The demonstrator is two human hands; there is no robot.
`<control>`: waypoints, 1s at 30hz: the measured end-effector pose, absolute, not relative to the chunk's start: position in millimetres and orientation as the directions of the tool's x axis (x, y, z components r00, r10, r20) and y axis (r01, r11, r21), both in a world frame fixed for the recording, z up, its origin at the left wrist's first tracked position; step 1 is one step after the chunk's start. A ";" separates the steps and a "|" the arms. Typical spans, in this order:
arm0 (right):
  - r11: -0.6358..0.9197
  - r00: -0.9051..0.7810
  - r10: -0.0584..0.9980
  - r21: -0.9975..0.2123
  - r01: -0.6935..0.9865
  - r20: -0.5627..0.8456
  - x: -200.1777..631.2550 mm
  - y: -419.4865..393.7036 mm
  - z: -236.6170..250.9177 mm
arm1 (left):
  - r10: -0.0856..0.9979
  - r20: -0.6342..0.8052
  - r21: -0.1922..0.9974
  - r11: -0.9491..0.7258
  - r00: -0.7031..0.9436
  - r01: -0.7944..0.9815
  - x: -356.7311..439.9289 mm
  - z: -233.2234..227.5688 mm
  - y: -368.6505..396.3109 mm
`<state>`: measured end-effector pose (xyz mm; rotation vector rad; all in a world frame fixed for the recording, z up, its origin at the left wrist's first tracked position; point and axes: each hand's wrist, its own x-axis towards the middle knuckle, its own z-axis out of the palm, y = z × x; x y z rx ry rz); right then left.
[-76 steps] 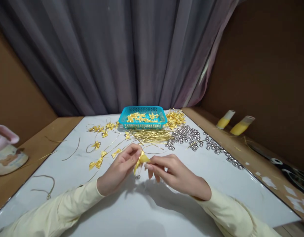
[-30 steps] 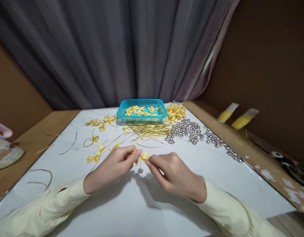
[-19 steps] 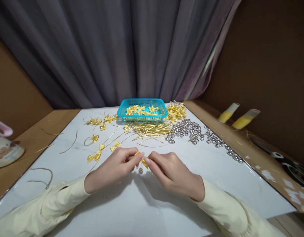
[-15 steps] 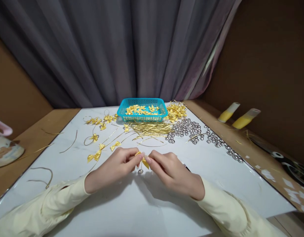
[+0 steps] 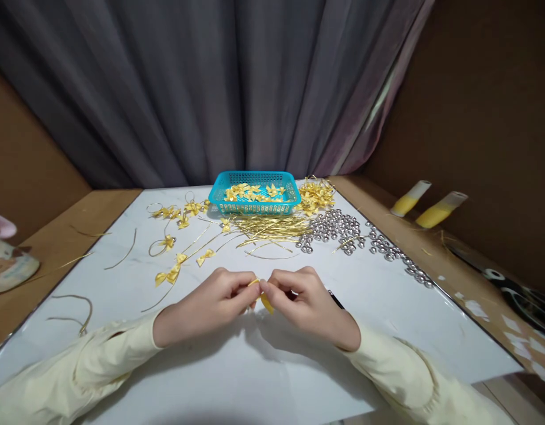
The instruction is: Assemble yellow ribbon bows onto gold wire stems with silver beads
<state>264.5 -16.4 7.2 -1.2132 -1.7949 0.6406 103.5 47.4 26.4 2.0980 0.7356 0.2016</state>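
Note:
Above the near middle of the white tabletop, my two hands meet fingertip to fingertip. My left hand is closed in a pinch on a yellow ribbon bow. From the other side my right hand pinches the same bow, thumb against curled fingers. One ribbon end hangs below the fingertips; the fingers cover most of the bow. More yellow bows lie beyond my left hand, some with gold cords. A small dark object shows partly behind my right wrist.
A turquoise basket holding yellow bows stands at the back. Beside it are a pile of corded bows, a bundle of gold cords and scattered small silver bells. Yellow-filled tubes lie right; a cup stands left.
The silver bell that hung below my left fingers is now out of sight. Both hands still pinch the bow, with its ribbon end slightly lower and further right. The view has shifted slightly.

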 end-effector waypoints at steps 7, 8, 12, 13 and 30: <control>0.479 -0.228 0.875 -0.698 0.531 0.427 267.8 -15.6 5.6 | 0.570 -0.142 0.791 -0.425 0.809 0.439 104.1 27.5 49.0; 0.480 -0.240 0.875 -0.693 0.538 0.420 268.3 -15.6 5.8 | 0.568 -0.145 0.790 -0.427 0.810 0.441 104.2 27.5 48.8; 0.481 -0.259 0.875 -0.680 0.554 0.408 269.8 -14.6 6.4 | 0.567 -0.150 0.784 -0.431 0.810 0.447 104.0 27.4 48.2; 0.484 -0.261 0.874 -0.677 0.555 0.411 270.2 -14.4 6.6 | 0.567 -0.150 0.784 -0.431 0.810 0.447 103.8 27.3 48.2; 0.563 -0.343 0.818 -0.521 0.642 0.462 271.5 -17.8 2.2 | 0.566 -0.182 0.858 -0.308 0.804 0.411 105.8 22.5 46.2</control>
